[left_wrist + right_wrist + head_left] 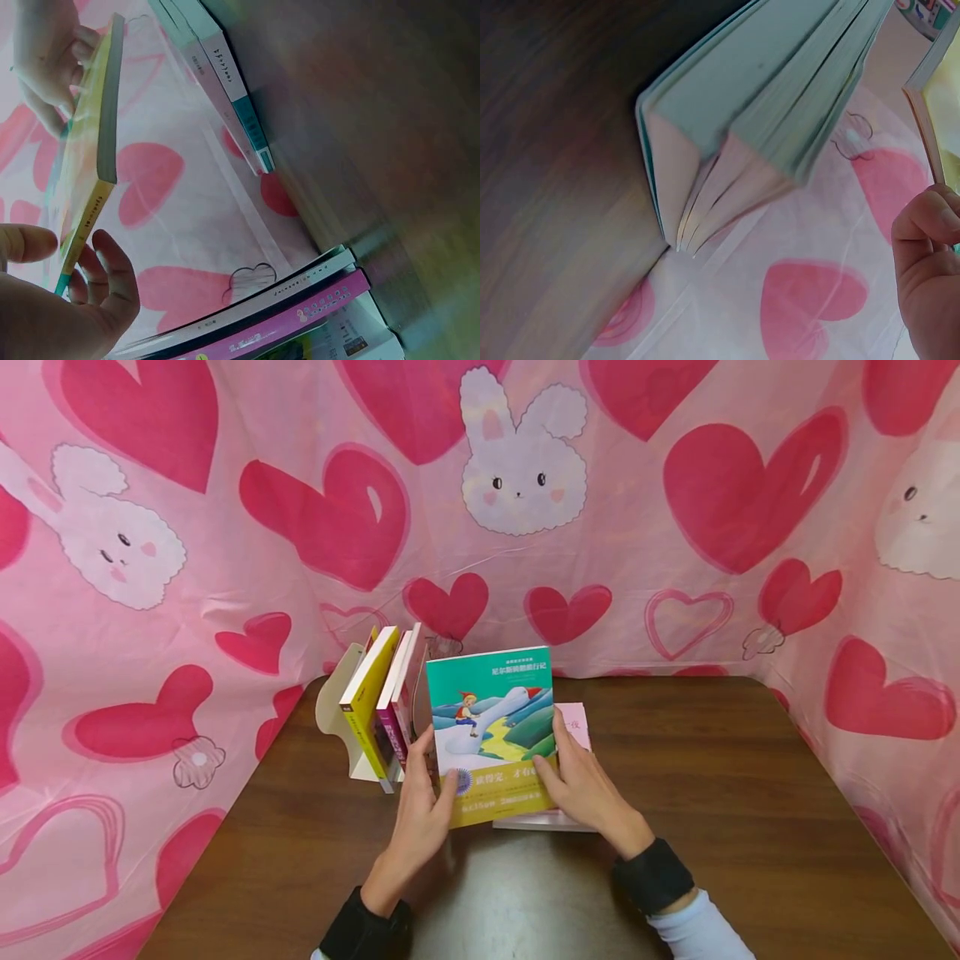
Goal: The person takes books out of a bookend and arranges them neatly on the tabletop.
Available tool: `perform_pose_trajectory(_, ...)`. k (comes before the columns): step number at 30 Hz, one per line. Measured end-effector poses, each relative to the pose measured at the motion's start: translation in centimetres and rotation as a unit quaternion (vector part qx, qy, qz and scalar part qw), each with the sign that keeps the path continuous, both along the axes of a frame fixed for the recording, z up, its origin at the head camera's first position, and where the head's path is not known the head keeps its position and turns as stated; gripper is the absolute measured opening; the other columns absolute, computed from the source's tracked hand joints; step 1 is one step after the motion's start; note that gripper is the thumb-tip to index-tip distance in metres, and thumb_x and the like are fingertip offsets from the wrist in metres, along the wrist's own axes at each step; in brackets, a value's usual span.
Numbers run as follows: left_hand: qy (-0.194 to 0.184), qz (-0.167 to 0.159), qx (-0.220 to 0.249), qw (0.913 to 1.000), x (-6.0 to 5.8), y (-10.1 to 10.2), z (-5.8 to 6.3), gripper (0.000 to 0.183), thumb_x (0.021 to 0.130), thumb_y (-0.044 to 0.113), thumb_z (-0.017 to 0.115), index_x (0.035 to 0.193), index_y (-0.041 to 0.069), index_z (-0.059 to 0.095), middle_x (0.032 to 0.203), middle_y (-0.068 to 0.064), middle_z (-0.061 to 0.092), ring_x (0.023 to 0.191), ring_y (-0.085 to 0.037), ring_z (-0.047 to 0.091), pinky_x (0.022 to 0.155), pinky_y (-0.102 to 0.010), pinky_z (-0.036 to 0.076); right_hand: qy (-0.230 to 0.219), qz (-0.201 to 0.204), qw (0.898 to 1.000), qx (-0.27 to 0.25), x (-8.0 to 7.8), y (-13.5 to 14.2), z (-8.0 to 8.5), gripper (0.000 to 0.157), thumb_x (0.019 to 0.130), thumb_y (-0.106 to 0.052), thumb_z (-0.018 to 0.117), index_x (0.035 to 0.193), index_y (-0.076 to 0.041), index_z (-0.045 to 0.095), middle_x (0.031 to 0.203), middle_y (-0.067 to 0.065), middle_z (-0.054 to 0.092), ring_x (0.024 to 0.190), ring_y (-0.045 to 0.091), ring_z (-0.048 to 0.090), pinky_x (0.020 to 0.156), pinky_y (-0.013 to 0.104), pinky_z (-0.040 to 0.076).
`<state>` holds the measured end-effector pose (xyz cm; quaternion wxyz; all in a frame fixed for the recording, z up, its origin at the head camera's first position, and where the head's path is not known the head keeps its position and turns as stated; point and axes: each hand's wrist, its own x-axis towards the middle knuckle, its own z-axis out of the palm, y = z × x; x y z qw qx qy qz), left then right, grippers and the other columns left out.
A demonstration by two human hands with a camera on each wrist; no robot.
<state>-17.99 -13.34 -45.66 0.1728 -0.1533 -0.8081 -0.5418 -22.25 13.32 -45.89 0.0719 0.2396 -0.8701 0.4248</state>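
Observation:
A paperback book [491,735] with a green top, a painted goose scene and a yellow lower band is held up over the table, cover facing me and slightly tilted. My left hand [422,810] grips its left edge, thumb [447,793] on the cover and fingers behind. On the opposite edge, my right hand [588,781] pinches it the same way. In the left wrist view the yellow spine of this book [90,214] shows between thumb and fingers. Behind it, partly hidden, a small stack of books [576,727] with a pink cover lies on the table.
To the left a cream book stand [341,693] holds several upright books, among them a yellow one [367,693] and a magenta-spined one [390,727]. The brown wooden table [712,777] extends right. A pink curtain [622,552] with hearts and rabbits surrounds the table's back and sides.

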Motion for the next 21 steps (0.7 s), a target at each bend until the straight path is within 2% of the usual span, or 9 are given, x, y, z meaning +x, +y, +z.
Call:
perform_pose_trajectory(5,0.007,-0.007,-0.009,0.9999,-0.7,0.4,0.0,0.073,0.104,0.011,0.064,0.163,0.027,0.024,0.154,-0.005,0.041,0.129,-0.023,0.052,0.104,-0.043,0.053,-0.019,-0.008,1.0,0.005,0.0,0.5,0.1,0.09,0.105,-0.025,0.064,0.169,-0.007,0.004,0.172,0.014,0.022,0.15,0.034,0.038,0.113,0.056,0.037)
perform_pose_trajectory(12,0.01,-0.002,-0.038,0.9992,-1.5,0.7,-0.1,0.074,0.102,0.009,0.063,0.164,0.019,0.024,0.154,-0.01,0.041,0.132,-0.028,0.048,0.11,-0.053,0.046,-0.035,-0.021,0.999,0.014,0.0,1.0,0.3,0.093,0.103,-0.024,0.066,0.169,-0.006,0.002,0.17,0.016,0.025,0.143,0.036,0.046,0.111,0.058,0.039)
perform_pose_trajectory(17,0.008,-0.003,-0.056,0.9984,-2.1,0.8,-0.2,0.071,0.102,0.005,0.061,0.164,0.011,0.025,0.151,-0.013,0.043,0.126,-0.029,0.05,0.107,-0.053,0.05,-0.047,-0.03,0.998,0.017,0.1,1.3,0.5,0.094,0.102,-0.023,0.068,0.169,-0.005,0.004,0.168,0.017,0.029,0.137,0.035,0.051,0.11,0.057,0.041)
perform_pose_trajectory(21,-0.005,-0.009,-0.064,0.9979,-2.6,1.0,-0.3,0.071,0.104,0.007,0.061,0.164,0.014,0.024,0.153,-0.012,0.042,0.131,-0.029,0.049,0.112,-0.053,0.044,-0.061,-0.041,0.997,0.028,0.1,1.7,0.8,0.093,0.102,-0.024,0.068,0.168,-0.003,0.006,0.168,0.018,0.029,0.142,0.037,0.047,0.111,0.058,0.041)
